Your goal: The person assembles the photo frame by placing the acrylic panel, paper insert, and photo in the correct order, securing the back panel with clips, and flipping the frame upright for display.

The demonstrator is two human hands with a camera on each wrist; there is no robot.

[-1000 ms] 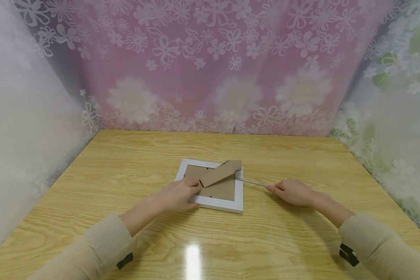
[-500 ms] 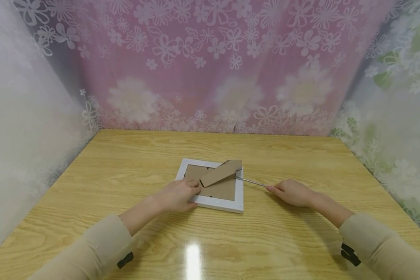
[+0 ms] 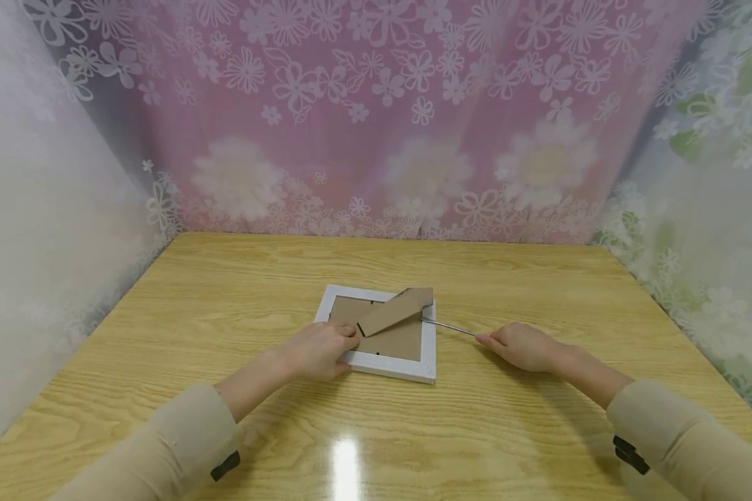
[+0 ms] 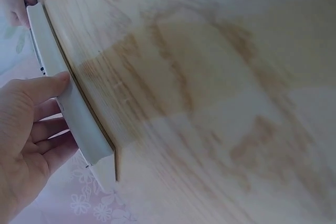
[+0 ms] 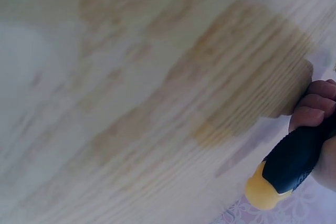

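While the left hand (image 3: 322, 350) pinches the white picture frame (image 3: 393, 364) at its eight-o'clock edge, the right hand (image 3: 525, 346) grips a black-and-yellow screwdriver (image 5: 292, 161), its shaft meeting the three-o'clock border. Back up on the desk (image 3: 257, 278), the frame's easel leg (image 3: 391, 313) points toward two o'clock.

Table (image 3: 257, 278): bright and evenly lit in the head view, with light apparently from overhead.
Glare: a hard white streak on the surface by its near edge, between my sleeves (image 3: 182, 431).
Shadows: soft, lying beneath my right hand (image 3: 526, 346) and forearm, fainter under my left hand (image 3: 316, 350).
Cloth (image 3: 426, 174): hazy pale flowers past the surface's far edge.
Left wrist view: dimmer, bluish; wood grain smeared, my thumb (image 4: 50, 85) and the frame (image 4: 72, 98) clearer.
Right wrist view: washed out, grain blurred; the dark handle (image 5: 290, 162) stands out more sharply beside my fingers.
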